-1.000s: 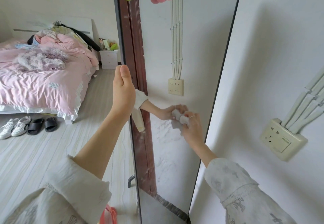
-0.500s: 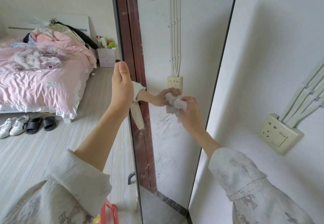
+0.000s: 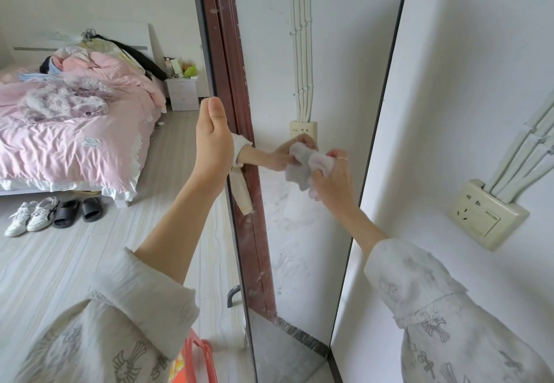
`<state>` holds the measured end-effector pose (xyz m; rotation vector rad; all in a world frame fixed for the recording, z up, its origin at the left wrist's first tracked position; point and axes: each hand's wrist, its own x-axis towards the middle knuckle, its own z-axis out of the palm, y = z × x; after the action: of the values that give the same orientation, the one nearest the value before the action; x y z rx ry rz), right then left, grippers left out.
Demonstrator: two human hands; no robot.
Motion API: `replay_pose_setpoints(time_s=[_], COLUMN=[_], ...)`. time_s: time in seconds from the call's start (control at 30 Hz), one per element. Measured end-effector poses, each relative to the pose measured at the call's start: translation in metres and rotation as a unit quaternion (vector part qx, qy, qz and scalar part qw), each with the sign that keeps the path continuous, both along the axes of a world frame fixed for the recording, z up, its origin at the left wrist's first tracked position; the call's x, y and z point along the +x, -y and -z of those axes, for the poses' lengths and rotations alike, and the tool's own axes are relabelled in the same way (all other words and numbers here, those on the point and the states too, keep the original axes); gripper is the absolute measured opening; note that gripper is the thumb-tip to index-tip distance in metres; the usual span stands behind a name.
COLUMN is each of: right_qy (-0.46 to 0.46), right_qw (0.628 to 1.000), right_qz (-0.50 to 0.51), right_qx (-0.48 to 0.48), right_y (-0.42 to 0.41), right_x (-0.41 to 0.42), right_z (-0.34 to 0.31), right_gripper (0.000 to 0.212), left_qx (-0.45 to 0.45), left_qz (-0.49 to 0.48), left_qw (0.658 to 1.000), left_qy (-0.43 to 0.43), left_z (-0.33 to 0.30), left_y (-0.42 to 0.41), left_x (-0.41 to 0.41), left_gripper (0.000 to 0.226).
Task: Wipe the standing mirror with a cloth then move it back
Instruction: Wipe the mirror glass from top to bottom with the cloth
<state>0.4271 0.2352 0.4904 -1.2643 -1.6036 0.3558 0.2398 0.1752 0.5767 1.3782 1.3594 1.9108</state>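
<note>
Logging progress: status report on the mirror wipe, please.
Left hand grips mirror edge. Right hand presses bunched cloth to glass, mid-height. Smears remain below. Nothing in the way.

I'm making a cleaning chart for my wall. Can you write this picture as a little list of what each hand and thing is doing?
left hand: grips the mirror's left edge, thumb up
right hand: holds the cloth against the glass
cloth: crumpled, pale grey, pressed on the mirror
standing mirror: upright, smeary below the cloth
wall socket: on the wall right of the mirror
bed: pink covers, behind on the left
shoes: white pair on the floor by the bed
</note>
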Motion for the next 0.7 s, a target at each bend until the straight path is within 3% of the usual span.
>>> replay_pose_setpoints(time_s=[0.17, 0.23, 0.3, 0.37, 0.57, 0.7], right_qy=[0.108, 0.232, 0.366, 0.415, 0.295, 0.097], right_qw=[0.988, 0.954, 0.898, 0.875, 0.945, 0.988], right_qz=[-0.070, -0.155, -0.235, -0.248, -0.126, -0.053], right_qx=[0.081, 0.110, 0.064, 0.008, 0.068, 0.110], right_y=[0.015, 0.026, 0.033, 0.038, 0.026, 0.018], right_x=[-0.033, -0.035, -0.029, -0.021, -0.007, -0.026], right_z=[0.005, 0.028, 0.052, 0.064, 0.023, -0.015], right_gripper=[0.015, 0.017, 0.027, 0.030, 0.023, 0.024], left_qx=[0.000, -0.001, -0.007, -0.009, -0.004, -0.005], left_qz=[-0.002, -0.007, -0.004, -0.005, -0.011, -0.003], left_qw=[1.000, 1.000, 1.000, 1.000, 1.000, 1.000], left_qy=[0.000, 0.000, 0.000, -0.002, -0.016, -0.011], left_z=[0.001, -0.001, -0.001, 0.001, 0.004, 0.005], left_y=[-0.001, -0.001, -0.001, -0.002, -0.004, -0.004], left_x=[-0.002, -0.003, -0.005, -0.007, -0.007, -0.007], left_gripper=[0.030, 0.031, 0.030, 0.030, 0.032, 0.030])
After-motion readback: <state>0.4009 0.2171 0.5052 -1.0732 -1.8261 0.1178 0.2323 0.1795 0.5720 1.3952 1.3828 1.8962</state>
